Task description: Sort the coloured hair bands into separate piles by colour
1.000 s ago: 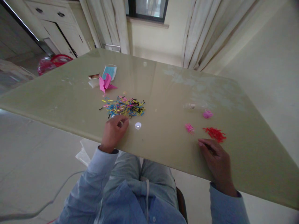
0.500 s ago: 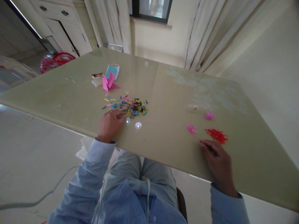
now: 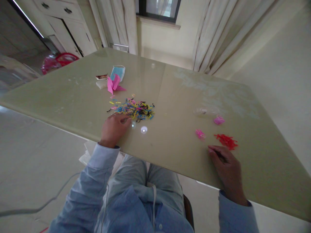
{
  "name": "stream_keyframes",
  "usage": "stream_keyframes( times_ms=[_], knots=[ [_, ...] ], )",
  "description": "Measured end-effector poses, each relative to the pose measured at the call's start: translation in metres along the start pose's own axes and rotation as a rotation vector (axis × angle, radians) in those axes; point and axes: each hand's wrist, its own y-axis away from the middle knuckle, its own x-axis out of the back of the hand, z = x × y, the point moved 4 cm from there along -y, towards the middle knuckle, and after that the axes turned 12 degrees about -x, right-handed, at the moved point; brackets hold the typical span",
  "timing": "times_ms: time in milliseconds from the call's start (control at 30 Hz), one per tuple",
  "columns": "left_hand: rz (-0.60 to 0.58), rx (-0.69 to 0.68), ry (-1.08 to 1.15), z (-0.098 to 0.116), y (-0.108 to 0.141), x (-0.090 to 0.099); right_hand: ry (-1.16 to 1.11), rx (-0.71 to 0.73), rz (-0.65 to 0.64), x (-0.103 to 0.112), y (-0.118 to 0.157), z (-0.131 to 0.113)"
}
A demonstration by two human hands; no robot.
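A mixed pile of small rubber bands (image 3: pixel 139 109) in yellow, blue, black and pink lies left of the table's middle. My left hand (image 3: pixel 114 128) rests at its near left edge, fingers curled, the thumb close to the bands. Whatever those fingers hold, if anything, is hidden. On the right, my right hand (image 3: pixel 225 165) lies on the table with thumb and forefinger pressed together; nothing can be made out between them. Just beyond it is a heap of red bands (image 3: pixel 226 141). A small pink heap (image 3: pixel 200 134) and a pinkish-purple clump (image 3: pixel 219 120) lie nearby.
A clear plastic item (image 3: pixel 202 111) lies beyond the pink heap. Behind the mixed pile are a folded pink paper shape (image 3: pixel 114 84), a blue face mask (image 3: pixel 118 73) and a small wrapper (image 3: pixel 101 77). The table's near edge (image 3: pixel 165 169) runs above my lap.
The view has shifted very slightly. Both hands keep their places and poses, and the heaps look the same.
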Motion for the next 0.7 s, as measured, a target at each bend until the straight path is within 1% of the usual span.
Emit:
stream_keyframes(
  times_ms=[167, 400, 567, 700],
  knots=[
    [0.028, -0.003, -0.013, -0.001, 0.002, 0.001, 0.001, -0.008, -0.005, 0.000, 0.000, 0.000],
    [-0.055, 0.007, 0.019, 0.001, -0.005, 0.005, 0.007, -0.007, -0.011, -0.001, 0.000, -0.001],
    [-0.108, 0.018, -0.002, 0.001, -0.013, 0.006, 0.013, 0.000, -0.009, -0.001, 0.000, -0.001],
    [-0.107, 0.006, -0.042, 0.001, -0.018, 0.005, 0.007, -0.001, -0.007, -0.001, 0.001, -0.002]
  ],
)
